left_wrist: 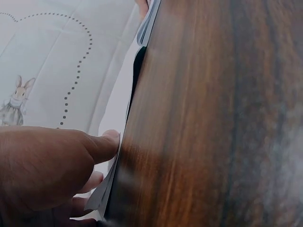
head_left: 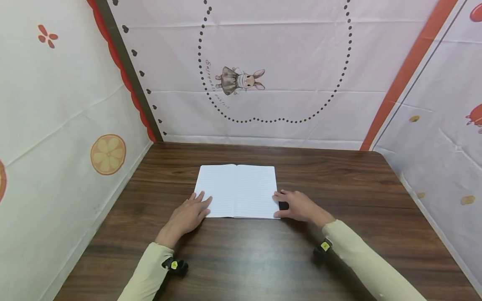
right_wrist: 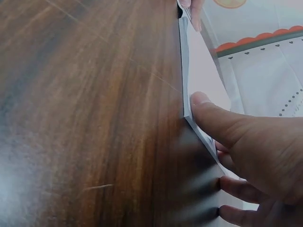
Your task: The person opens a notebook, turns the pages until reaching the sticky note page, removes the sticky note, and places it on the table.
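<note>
An open notebook (head_left: 256, 190) with blank lined pages lies flat on the table, its fold running through the middle. My left hand (head_left: 191, 213) rests on the lower left corner of the left page, fingers spread. In the left wrist view the left thumb (left_wrist: 109, 144) touches the page near its front edge, and the page edges fan slightly apart there. My right hand (head_left: 299, 205) is at the notebook's lower right corner. Its thumb (right_wrist: 201, 101) presses on the page while the other fingers (right_wrist: 239, 189) lie along the side edge. Neither hand curls round the notebook.
The dark wood-grain table (head_left: 248, 259) extends around the notebook. Printed cloth (head_left: 293, 75) hangs behind it, with more cloth along the left and right sides. A small black device with a yellow mark (head_left: 174, 265) is strapped on each wrist over pale sleeves.
</note>
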Available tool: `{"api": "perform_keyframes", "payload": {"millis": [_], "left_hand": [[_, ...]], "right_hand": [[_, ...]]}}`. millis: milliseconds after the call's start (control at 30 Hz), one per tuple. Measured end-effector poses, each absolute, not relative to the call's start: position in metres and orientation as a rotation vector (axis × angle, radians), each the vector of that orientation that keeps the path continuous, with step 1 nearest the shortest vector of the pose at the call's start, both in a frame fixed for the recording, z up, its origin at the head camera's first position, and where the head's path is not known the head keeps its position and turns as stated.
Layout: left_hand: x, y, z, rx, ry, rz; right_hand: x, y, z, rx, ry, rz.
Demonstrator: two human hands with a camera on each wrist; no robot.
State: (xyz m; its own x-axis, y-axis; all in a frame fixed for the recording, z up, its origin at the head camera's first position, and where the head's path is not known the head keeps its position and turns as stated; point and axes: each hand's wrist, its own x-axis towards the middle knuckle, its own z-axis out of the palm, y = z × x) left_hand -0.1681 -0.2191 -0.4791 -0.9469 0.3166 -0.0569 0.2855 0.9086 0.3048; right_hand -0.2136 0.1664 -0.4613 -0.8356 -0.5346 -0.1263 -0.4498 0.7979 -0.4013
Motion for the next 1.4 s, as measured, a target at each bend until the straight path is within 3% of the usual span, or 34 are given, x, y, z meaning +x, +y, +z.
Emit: {"api": "perform_keyframes", "payload": {"millis": [800,1133,1400], "left_hand": [[-0.169,-0.214,-0.489,0.537,3.164,0.376],[-0.175,-0.184,-0.465,0.458,3.251,0.337],[-0.184,-0.140,-0.456,0.921,3.341,0.562]], "right_hand": [[-0.203,0.165,-0.475,-0.787,2.882,-0.548],[-0.202,0.163,-0.479,-0.799,2.912,-0.564],[-0.201,0.162,-0.478,-0.778,2.916,-0.581]]}}
